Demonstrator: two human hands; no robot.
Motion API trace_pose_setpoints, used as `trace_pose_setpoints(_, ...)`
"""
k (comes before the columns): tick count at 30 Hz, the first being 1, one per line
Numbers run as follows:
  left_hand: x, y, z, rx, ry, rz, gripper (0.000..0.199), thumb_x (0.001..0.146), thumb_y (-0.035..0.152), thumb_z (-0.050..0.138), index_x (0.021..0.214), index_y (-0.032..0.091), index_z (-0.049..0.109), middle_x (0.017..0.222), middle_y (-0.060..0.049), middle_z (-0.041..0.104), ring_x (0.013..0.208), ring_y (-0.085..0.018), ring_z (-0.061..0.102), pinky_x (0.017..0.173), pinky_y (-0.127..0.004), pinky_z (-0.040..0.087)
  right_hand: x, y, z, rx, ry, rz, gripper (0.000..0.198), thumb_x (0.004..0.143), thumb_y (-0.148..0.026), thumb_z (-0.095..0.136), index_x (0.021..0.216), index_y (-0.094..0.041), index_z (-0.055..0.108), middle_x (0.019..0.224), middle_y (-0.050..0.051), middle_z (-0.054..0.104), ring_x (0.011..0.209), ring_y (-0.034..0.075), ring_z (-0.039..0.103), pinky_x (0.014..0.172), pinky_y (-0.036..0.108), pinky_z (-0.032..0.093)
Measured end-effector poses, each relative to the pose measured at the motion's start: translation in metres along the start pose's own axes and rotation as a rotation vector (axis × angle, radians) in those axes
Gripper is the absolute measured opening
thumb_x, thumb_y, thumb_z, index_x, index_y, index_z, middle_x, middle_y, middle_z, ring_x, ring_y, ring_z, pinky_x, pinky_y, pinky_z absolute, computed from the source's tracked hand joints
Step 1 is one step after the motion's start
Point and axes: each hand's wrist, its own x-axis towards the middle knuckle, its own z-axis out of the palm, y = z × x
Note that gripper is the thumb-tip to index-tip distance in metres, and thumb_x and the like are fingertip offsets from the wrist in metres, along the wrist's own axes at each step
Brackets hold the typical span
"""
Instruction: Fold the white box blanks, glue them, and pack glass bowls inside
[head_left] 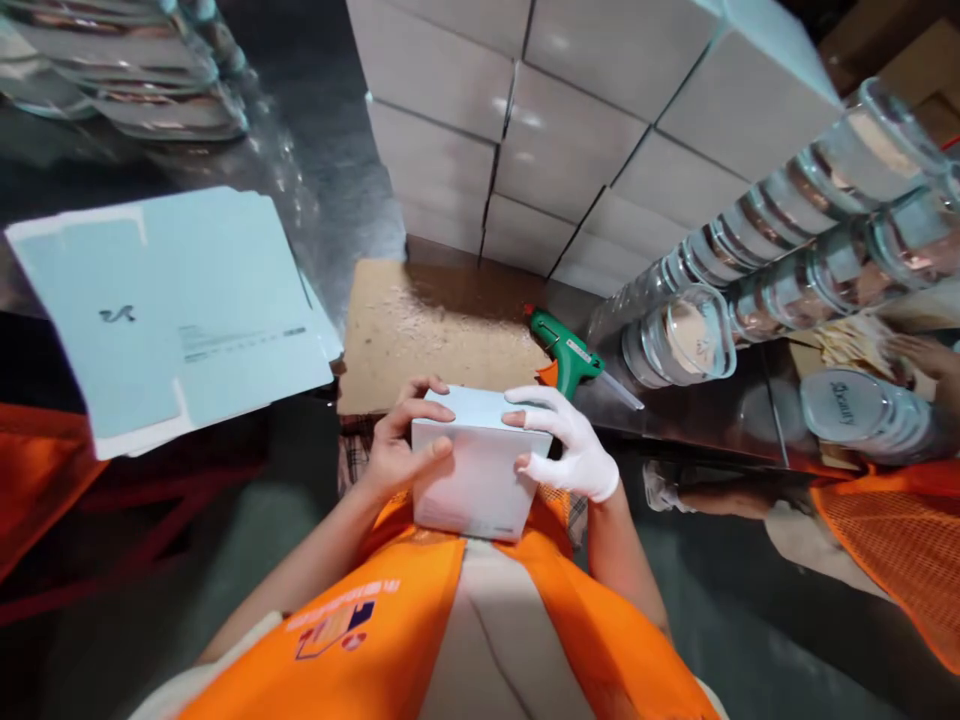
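Observation:
A small pale blue-white carton box (480, 470) is held against my chest, above my orange vest. My bare left hand (397, 440) grips its left side, thumb on the front face and fingers over the top edge. My right hand (566, 445), in a white glove, grips the box's right side with fingers on the top. A green hot-glue gun (566, 350) lies on the table just beyond my right hand.
A stack of flat pale blue carton blanks (172, 310) lies at left. Assembled white boxes (570, 120) are piled at the back. Rows of clear glass jars (787, 260) lie at right. A brown board (427, 330) covers the table ahead. Another person's hand (926, 355) and orange vest are at far right.

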Motion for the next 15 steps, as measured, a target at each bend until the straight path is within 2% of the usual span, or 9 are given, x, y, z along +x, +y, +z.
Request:
trace_pose_setpoints(3,0.0,0.008,0.002,0.051,-0.017,-0.033,0.036,0.084,0.059,0.083,0.084,0.024,0.073,0.111,-0.011,0.067,0.114,-0.028,0.064,0.099,-0.046,0.055,0.003,-0.002,0.003,-0.047,-0.009,0.005,0.03,0.098,-0.042,0.073,0.125,-0.029,0.075,0.14,0.012,0.068,0.125,0.026,0.068,0.108,0.045,0.056)
trace_pose_setpoints(6,0.002,0.012,0.008,0.099,-0.019,-0.079,0.046,0.082,0.067,0.08,0.08,0.023,0.071,0.109,-0.011,0.067,0.113,-0.028,0.065,0.099,-0.047,0.055,0.003,-0.001,0.002,-0.047,-0.042,0.025,0.028,0.101,-0.045,0.068,0.124,-0.029,0.075,0.143,0.013,0.067,0.129,0.027,0.067,0.111,0.047,0.054)
trace_pose_setpoints(8,0.004,0.012,0.007,0.128,-0.01,-0.094,0.051,0.08,0.072,0.079,0.079,0.022,0.069,0.109,-0.012,0.067,0.113,-0.029,0.065,0.098,-0.046,0.056,-0.003,0.0,0.0,-0.067,-0.03,0.082,0.043,0.098,-0.053,0.071,0.133,-0.03,0.07,0.153,0.014,0.06,0.139,0.029,0.061,0.117,0.051,0.049)
trace_pose_setpoints(9,0.006,0.012,0.003,0.145,0.014,-0.089,0.051,0.08,0.072,0.08,0.079,0.022,0.068,0.109,-0.011,0.068,0.113,-0.029,0.066,0.098,-0.045,0.056,-0.01,0.001,0.0,-0.078,0.036,0.133,0.059,0.092,-0.062,0.075,0.141,-0.029,0.065,0.16,0.016,0.054,0.143,0.031,0.057,0.119,0.053,0.047)
trace_pose_setpoints(11,0.01,0.014,-0.007,0.187,0.108,-0.061,0.048,0.078,0.068,0.083,0.083,0.022,0.068,0.11,-0.009,0.069,0.114,-0.028,0.066,0.099,-0.043,0.055,-0.029,0.001,-0.001,-0.072,0.292,0.28,0.09,0.079,-0.078,0.079,0.149,-0.027,0.057,0.161,0.018,0.051,0.141,0.034,0.059,0.115,0.052,0.051)
trace_pose_setpoints(12,0.013,0.015,-0.013,0.206,0.174,-0.05,0.045,0.079,0.063,0.085,0.086,0.023,0.068,0.112,-0.008,0.069,0.115,-0.028,0.066,0.101,-0.043,0.054,-0.04,0.001,0.0,-0.031,0.405,0.377,0.093,0.076,-0.083,0.077,0.146,-0.025,0.059,0.151,0.019,0.06,0.13,0.033,0.067,0.107,0.049,0.057)
trace_pose_setpoints(13,0.016,0.017,-0.019,0.22,0.243,-0.04,0.042,0.08,0.06,0.086,0.09,0.023,0.067,0.116,-0.007,0.069,0.117,-0.027,0.066,0.103,-0.042,0.052,-0.052,0.0,0.003,0.04,0.451,0.49,0.087,0.077,-0.085,0.074,0.137,-0.023,0.066,0.134,0.017,0.071,0.112,0.03,0.074,0.095,0.044,0.062)
trace_pose_setpoints(14,0.02,0.019,-0.023,0.222,0.317,-0.031,0.041,0.082,0.057,0.085,0.095,0.024,0.065,0.12,-0.006,0.068,0.118,-0.026,0.065,0.105,-0.042,0.051,-0.062,-0.002,0.006,0.131,0.409,0.607,0.077,0.078,-0.084,0.073,0.123,-0.022,0.073,0.112,0.013,0.077,0.092,0.026,0.076,0.081,0.039,0.063)
trace_pose_setpoints(15,0.023,0.021,-0.025,0.209,0.393,-0.02,0.042,0.085,0.058,0.082,0.1,0.024,0.062,0.124,-0.006,0.067,0.119,-0.025,0.065,0.107,-0.042,0.051,-0.07,-0.004,0.012,0.228,0.28,0.717,0.068,0.078,-0.081,0.075,0.109,-0.021,0.077,0.091,0.008,0.078,0.075,0.023,0.073,0.069,0.035,0.061)
